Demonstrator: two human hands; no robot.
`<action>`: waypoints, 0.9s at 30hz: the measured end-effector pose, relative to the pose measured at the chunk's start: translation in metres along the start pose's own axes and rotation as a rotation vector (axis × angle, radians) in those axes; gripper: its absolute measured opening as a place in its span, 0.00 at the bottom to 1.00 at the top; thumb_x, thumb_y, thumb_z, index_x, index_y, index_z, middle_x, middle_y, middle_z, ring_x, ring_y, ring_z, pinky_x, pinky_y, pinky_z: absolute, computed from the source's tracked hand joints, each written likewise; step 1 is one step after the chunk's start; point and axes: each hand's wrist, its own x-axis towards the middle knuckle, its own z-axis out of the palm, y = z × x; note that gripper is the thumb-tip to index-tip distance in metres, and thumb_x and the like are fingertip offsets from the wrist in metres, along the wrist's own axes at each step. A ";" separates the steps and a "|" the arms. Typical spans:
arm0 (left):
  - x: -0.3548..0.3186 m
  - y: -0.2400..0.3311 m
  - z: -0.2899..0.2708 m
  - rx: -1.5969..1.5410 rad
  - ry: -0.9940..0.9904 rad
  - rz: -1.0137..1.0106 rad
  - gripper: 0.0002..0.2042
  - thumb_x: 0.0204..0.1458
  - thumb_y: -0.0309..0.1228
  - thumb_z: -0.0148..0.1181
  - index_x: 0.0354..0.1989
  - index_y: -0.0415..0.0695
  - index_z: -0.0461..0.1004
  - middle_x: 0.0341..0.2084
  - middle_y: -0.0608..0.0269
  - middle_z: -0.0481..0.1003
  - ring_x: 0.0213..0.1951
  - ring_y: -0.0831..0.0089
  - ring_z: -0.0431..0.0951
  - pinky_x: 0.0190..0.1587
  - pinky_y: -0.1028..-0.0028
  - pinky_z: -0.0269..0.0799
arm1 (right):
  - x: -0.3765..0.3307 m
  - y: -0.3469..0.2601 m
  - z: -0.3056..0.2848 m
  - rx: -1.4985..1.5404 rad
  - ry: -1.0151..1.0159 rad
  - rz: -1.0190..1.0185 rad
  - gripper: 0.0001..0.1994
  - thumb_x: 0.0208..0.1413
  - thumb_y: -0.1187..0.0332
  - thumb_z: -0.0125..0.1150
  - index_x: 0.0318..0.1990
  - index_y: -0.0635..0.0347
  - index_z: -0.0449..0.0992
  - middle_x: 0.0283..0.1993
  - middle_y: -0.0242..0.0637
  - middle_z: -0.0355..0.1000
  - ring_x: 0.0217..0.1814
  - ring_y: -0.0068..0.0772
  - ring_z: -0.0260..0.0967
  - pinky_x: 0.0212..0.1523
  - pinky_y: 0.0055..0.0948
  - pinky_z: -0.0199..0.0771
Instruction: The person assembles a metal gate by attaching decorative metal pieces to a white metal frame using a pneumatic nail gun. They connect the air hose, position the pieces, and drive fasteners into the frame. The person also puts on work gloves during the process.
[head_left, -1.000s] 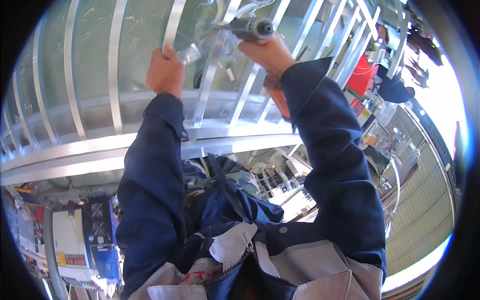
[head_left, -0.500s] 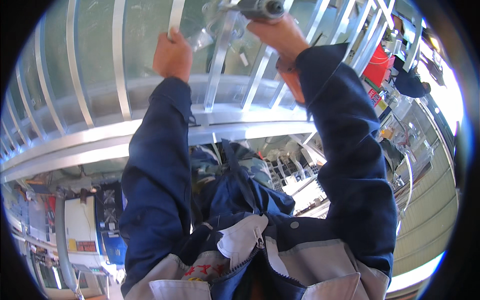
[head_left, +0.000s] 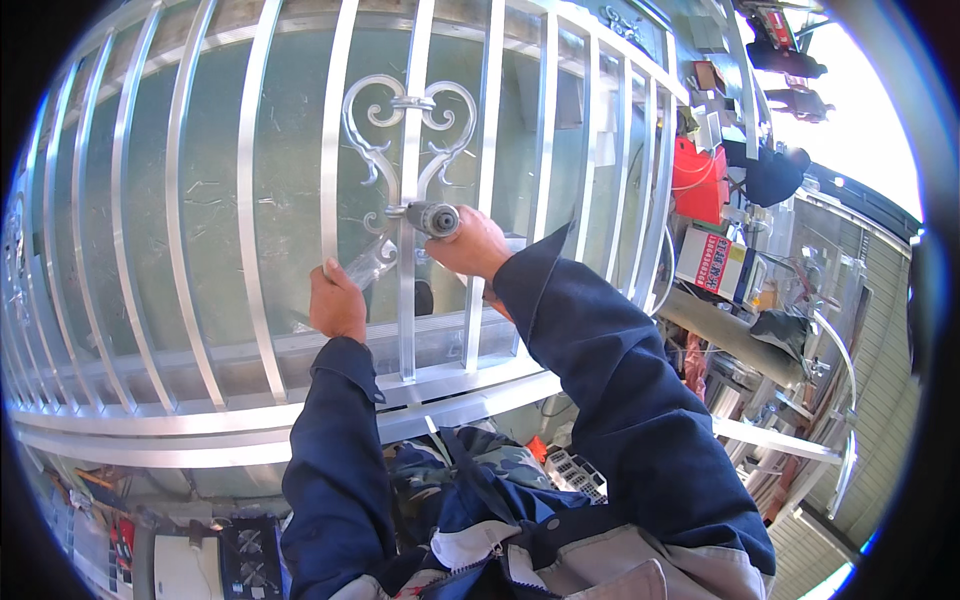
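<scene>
A silver metal railing panel (head_left: 250, 200) with upright bars lies before me. At its middle is a heart-shaped scroll ornament (head_left: 405, 130). My left hand (head_left: 335, 300) grips a small scroll piece (head_left: 368, 262) held against a bar low on the ornament. My right hand (head_left: 470, 245) is closed around a grey power tool (head_left: 432, 218), whose tip points left at the central bar just below the heart. Both arms are in dark blue sleeves.
The railing's bottom rails (head_left: 200, 425) run across in front of my body. To the right stand a red box (head_left: 698, 165), a printed carton (head_left: 715, 262) and metal frames (head_left: 800, 440). Cluttered tools and crates lie below on the left (head_left: 180, 560).
The view has tilted upward, so both hands now sit lower in the picture and the heart ornament shows. Hands keep their grip on the scroll piece and the tool.
</scene>
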 end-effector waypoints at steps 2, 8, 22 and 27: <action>0.000 -0.004 -0.002 0.006 -0.004 -0.016 0.22 0.67 0.51 0.41 0.46 0.46 0.74 0.36 0.50 0.81 0.38 0.43 0.80 0.39 0.49 0.74 | 0.000 0.000 0.003 0.030 -0.026 -0.013 0.19 0.43 0.62 0.61 0.44 0.59 0.80 0.38 0.56 0.78 0.44 0.63 0.74 0.46 0.50 0.77; 0.003 -0.002 -0.007 0.032 0.003 -0.042 0.23 0.66 0.53 0.42 0.43 0.46 0.74 0.33 0.48 0.81 0.37 0.43 0.80 0.38 0.48 0.73 | 0.011 0.018 0.019 0.036 -0.009 0.003 0.18 0.42 0.58 0.64 0.39 0.59 0.81 0.38 0.53 0.79 0.45 0.59 0.76 0.47 0.46 0.77; 0.001 -0.001 -0.009 0.005 -0.017 -0.026 0.24 0.67 0.53 0.39 0.46 0.45 0.73 0.35 0.48 0.80 0.38 0.41 0.79 0.38 0.48 0.72 | 0.008 0.018 0.017 0.028 -0.008 -0.068 0.18 0.42 0.60 0.65 0.40 0.59 0.80 0.36 0.52 0.79 0.45 0.59 0.75 0.47 0.47 0.75; 0.001 0.000 -0.009 -0.027 0.011 -0.035 0.22 0.65 0.52 0.44 0.40 0.45 0.73 0.32 0.49 0.80 0.34 0.43 0.80 0.36 0.48 0.73 | 0.009 0.024 0.019 0.034 0.014 -0.062 0.18 0.41 0.60 0.66 0.40 0.59 0.80 0.38 0.51 0.79 0.45 0.59 0.75 0.47 0.47 0.76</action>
